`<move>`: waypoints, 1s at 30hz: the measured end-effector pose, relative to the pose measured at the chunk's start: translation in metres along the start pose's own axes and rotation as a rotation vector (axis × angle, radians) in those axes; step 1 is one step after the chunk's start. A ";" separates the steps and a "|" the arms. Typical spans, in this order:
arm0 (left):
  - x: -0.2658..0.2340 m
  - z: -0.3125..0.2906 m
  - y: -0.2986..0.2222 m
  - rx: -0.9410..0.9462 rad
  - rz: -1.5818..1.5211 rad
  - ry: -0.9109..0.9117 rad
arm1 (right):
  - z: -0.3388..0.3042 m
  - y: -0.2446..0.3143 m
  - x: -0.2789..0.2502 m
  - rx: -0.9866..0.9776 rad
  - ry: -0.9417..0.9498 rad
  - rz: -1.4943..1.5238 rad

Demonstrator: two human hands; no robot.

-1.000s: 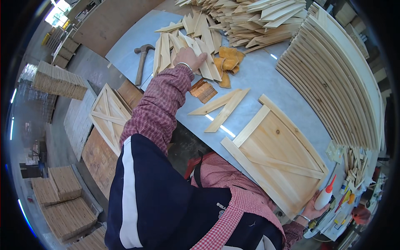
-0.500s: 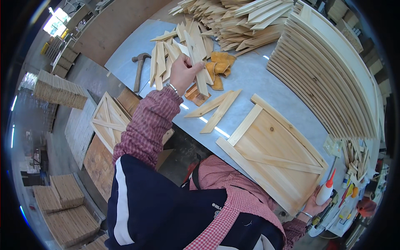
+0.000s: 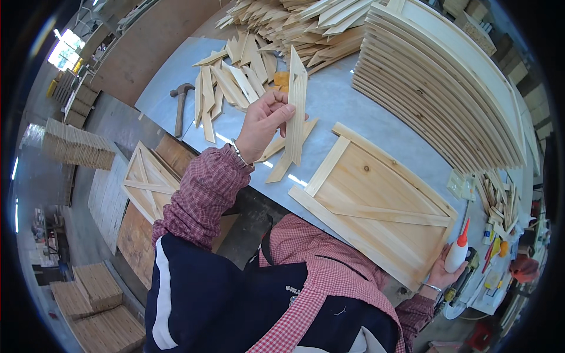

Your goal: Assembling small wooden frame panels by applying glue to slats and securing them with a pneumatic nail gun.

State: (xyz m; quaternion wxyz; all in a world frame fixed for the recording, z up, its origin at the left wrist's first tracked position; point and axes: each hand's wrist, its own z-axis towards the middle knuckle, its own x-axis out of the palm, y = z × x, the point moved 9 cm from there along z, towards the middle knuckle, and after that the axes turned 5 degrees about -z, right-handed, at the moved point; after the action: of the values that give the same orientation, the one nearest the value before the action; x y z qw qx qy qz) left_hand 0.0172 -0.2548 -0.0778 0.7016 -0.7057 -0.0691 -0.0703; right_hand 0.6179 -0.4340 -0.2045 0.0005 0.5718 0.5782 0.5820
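Above the blue-grey table (image 3: 332, 91), pinching a wooden strip (image 3: 298, 135) in the left hand (image 3: 262, 126) (single or doubled, hard to tell), hiding some fingertips and most of an orange cloth (image 3: 282, 81). Gripping a white bottle (image 3: 455, 259) in the right hand (image 3: 438, 274), obscuring some fingers. Working between a framed panel (image 3: 382, 182) and loose slats (image 3: 231, 88), with a hammer (image 3: 180, 109) beyond, overlooking grey floor (image 3: 82, 235).

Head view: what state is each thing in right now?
Left hand: gripping the wooden strip.
Wooden strip: held above the table, perhaps doubled.
Right hand: holding the bottle.
Bottle: red tip upward.
Framed panel: lying flat, one diagonal brace in place.
Hammer: lying on the table, unheld.
Large panels: stacked.
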 end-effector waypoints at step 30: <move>0.043 -0.029 0.037 -0.231 -0.427 0.116 | 0.002 0.005 -0.004 -0.037 0.023 -0.063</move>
State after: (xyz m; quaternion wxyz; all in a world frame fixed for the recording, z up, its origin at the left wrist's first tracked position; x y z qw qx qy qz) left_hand 0.0669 -0.2837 -0.1054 0.5883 -0.7454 -0.1680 -0.2647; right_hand 0.6237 -0.4365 -0.2045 0.0229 0.5464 0.5850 0.5989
